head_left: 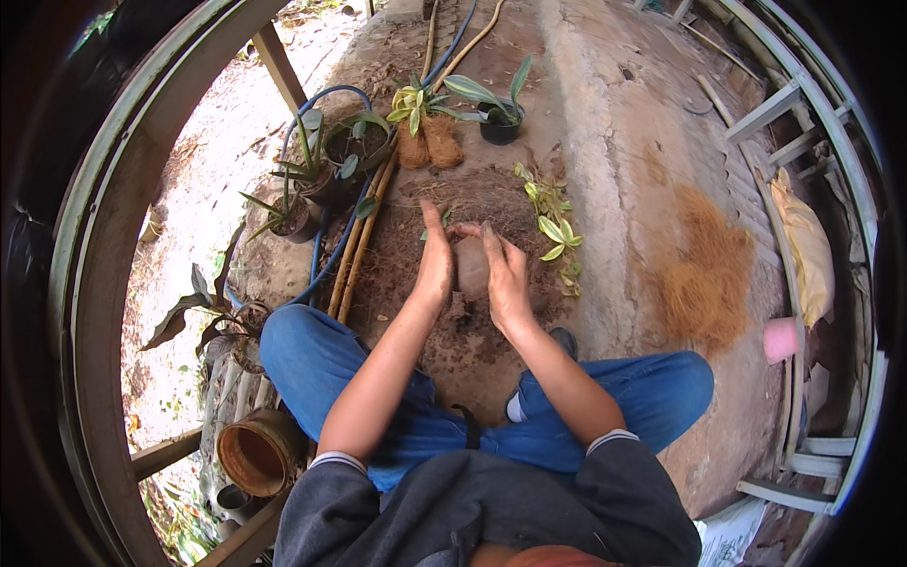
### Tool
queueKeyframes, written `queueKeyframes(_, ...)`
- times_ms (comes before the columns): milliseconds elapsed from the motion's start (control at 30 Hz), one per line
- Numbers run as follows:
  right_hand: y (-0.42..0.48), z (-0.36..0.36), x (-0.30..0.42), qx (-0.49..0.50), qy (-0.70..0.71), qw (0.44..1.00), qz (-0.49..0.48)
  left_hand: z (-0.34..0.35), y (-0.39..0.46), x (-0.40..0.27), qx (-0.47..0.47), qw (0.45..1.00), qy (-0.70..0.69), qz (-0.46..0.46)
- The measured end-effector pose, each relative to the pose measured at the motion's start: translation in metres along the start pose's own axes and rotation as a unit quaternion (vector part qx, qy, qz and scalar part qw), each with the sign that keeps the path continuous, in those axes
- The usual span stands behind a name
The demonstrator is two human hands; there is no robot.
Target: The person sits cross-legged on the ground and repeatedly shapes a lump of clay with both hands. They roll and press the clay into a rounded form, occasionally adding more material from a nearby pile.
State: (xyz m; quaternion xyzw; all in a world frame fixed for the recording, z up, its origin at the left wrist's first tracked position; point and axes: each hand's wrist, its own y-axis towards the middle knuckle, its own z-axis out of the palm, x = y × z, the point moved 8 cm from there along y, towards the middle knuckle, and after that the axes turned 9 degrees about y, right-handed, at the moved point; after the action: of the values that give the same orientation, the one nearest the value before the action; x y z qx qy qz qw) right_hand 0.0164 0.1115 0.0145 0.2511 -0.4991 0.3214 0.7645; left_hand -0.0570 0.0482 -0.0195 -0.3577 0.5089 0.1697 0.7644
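My left hand and my right hand face each other, pressed to opposite sides of a rounded grey-brown object. It could be a ball of soil or a small pot; blur and the hands hide its exact shape. Dirt coats the fingers of both hands. Directly below lies loose dark soil, mixed with root-like fibres. To the right of the hands, cut variegated vine stems with yellow-green leaves rest on the ground.
Two coir-wrapped plants and a black potted plant stand ahead. Leftward are potted plants, bamboo poles and a blue hose. Loose coconut fibre and a pink container lie right. An empty brown pot lies lower left.
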Motion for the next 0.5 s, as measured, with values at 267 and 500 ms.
queueKeyframes(267, -0.007, -0.012, 0.000, -0.021, -0.173, 0.982, -0.074, 0.006, -0.002, 0.029, -0.010, 0.999, -0.010, -0.034)
queueKeyframes(500, 0.018, -0.014, -0.006, 0.009, 0.132, 0.988, 0.078, 0.009, -0.009, -0.017, -0.006, 0.999, -0.019, 0.042)
